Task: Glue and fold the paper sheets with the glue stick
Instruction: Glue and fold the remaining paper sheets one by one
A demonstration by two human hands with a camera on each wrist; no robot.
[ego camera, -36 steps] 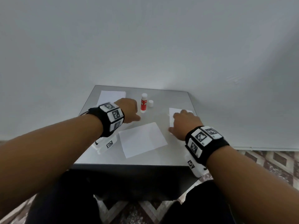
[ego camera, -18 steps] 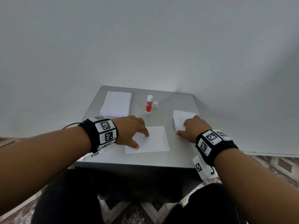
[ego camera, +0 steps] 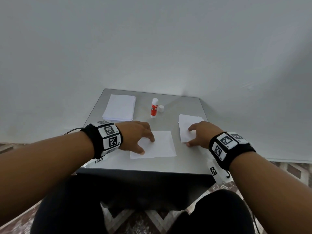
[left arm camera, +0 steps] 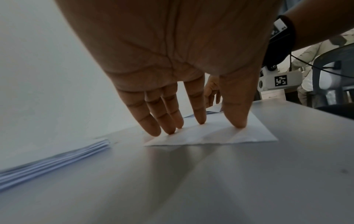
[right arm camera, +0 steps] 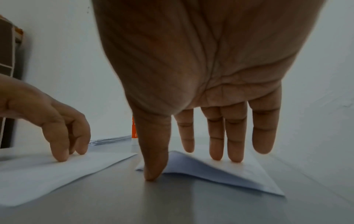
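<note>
Two hands are down on paper, fingers straight and spread, neither one curled round anything. Left hand (ego camera: pixel 135 137): fingertips (left arm camera: pixel 200 119) and thumb press on a single white sheet (ego camera: pixel 162 146) lying flat near the front middle of the grey table (ego camera: pixel 143 163). The left wrist view shows faint crease lines across this sheet; its edges are straight and its corners lie flat. The hand covers the sheet's left part, and the right part is bare.

Right hand (ego camera: pixel 200 132): fingers (right arm camera: pixel 234 150) rest on top of a folded paper (ego camera: pixel 185 129), white, with its near layers lifted slightly apart in the right wrist view. The thumb tip touches the table just beside the paper's near-left corner. This paper lies at the table's right side, apart from the single sheet.

Beyond the left hand, at the far left of the table, sits a neat stack of white sheets (ego camera: pixel 120 108). A red and white glue stick (ego camera: pixel 154 108) stands upright at the far middle, uncapped, with its white cap (ego camera: pixel 161 108) just beside it on the right. Both are well clear of the hands. Each wrist carries a black band with square coded markers (ego camera: pixel 109 137).
</note>
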